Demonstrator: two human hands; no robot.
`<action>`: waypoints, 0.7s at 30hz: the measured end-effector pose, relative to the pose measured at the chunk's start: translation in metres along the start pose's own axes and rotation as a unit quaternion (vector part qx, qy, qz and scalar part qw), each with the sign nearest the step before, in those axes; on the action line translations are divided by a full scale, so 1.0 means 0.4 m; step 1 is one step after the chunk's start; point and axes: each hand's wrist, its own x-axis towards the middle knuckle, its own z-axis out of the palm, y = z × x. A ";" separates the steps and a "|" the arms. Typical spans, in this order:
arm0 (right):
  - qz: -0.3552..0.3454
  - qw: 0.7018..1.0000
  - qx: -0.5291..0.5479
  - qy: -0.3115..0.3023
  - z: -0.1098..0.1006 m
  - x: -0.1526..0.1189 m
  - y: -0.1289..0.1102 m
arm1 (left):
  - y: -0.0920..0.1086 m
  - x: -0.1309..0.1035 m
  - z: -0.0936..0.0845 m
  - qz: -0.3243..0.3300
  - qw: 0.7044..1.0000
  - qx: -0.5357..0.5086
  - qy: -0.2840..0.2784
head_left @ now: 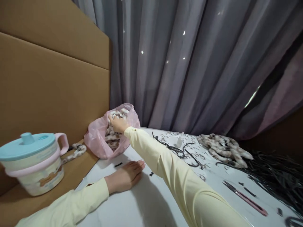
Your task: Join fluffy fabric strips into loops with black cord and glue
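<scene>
My right hand (118, 124) reaches forward to the mouth of a pink plastic bag (97, 138). It touches the brown-and-white furry strips (112, 138) that fill the bag. Most of its fingers are hidden, so whether they grip a strip does not show. My left hand (127, 176) rests palm down on the white tabletop (151, 205), fingers stretched out and holding nothing. Short black pieces (118, 164) lie close to that hand.
A cup with a blue lid (33, 164) stands left, by a cardboard wall (54, 78). On the right lie a furry strip pile (224, 146), black cords (279, 176) and a slim pink-handled tool (247, 198). Small rings surround a small white bottle (180, 141).
</scene>
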 end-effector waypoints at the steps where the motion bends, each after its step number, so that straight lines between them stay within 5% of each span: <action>1: 0.007 1.000 -0.002 -0.019 0.007 0.009 -0.002 | -0.001 -0.001 0.001 0.004 1.000 -0.002 0.006; 8: 0.018 0.995 0.039 -0.093 -0.010 0.090 0.052 | -0.004 -0.003 -0.002 0.006 1.000 0.016 -0.005; 14: 0.096 0.985 0.140 -0.013 -0.104 0.123 0.135 | -0.005 -0.005 -0.005 0.006 1.000 0.003 -0.009; 21: 0.152 0.937 0.300 0.095 -0.191 0.144 0.198 | -0.005 -0.005 -0.002 0.001 1.000 -0.006 -0.003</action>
